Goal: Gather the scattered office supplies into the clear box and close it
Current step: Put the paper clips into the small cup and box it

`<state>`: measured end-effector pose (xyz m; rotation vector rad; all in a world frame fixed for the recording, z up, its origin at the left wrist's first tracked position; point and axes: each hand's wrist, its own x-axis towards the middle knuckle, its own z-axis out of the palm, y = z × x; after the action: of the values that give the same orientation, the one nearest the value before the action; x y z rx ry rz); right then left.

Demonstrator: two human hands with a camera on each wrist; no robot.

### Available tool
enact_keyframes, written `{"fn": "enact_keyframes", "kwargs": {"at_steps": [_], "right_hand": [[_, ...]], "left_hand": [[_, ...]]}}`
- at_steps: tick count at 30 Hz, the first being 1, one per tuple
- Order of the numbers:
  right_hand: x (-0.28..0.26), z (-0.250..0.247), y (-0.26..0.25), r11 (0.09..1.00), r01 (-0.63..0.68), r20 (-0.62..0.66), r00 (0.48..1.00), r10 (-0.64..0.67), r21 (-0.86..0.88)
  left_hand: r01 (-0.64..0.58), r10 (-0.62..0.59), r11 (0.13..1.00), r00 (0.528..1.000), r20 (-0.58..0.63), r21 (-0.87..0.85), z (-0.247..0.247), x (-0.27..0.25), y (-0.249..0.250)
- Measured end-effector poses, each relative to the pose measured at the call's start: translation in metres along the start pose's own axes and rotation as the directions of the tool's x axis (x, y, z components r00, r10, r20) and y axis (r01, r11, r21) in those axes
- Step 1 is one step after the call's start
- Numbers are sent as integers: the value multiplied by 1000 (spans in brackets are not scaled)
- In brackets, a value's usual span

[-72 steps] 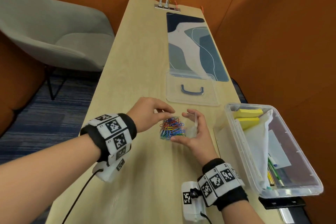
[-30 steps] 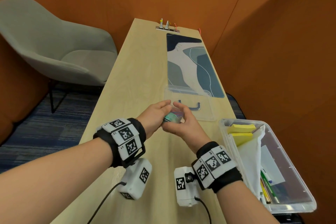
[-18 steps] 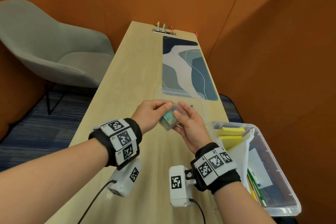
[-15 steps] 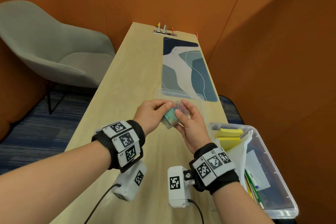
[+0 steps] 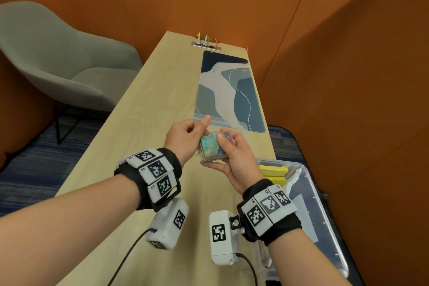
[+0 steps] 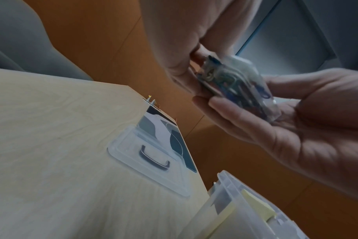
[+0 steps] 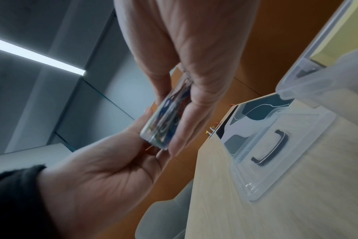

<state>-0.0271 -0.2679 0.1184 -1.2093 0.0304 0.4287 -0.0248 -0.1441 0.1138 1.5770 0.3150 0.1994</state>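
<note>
Lid (image 5: 222,124), mat (image 5: 228,90) beyond, seemingly overlapping

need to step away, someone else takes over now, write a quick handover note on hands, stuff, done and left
Left hand and right hand: both hold the small clear case of paper clips above the table.
Clear box: open at the table's right edge, with yellow sticky notes, papers and pens inside.
Lid: flat on the table, partly over the desk mat.
Done: clips are in the case.
Left: put the case in the box, fit the lid.
</note>
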Motion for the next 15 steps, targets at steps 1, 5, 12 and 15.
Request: {"fn": "enact_keyframes", "kwargs": {"at_steps": [1, 5, 12, 15], "right_hand": [[-1, -3, -2, 1000, 5, -8, 1000, -5, 9], [-1, -18, -12, 997, 26, -40, 999, -23, 75], [-6, -35, -24, 994, 6, 5, 1000, -7, 111], [-9, -41, -26, 992, 4, 20, 1000, -7, 126]], "left_hand": [[40, -38, 997, 999, 37, -61, 2, -1, 2], [184, -94, 941, 947, 307, -282, 2, -8, 7], [201, -32, 890, 922, 386, -408, 13, -20, 3], [134, 3, 900, 949, 315, -414, 23, -23, 3]]}}
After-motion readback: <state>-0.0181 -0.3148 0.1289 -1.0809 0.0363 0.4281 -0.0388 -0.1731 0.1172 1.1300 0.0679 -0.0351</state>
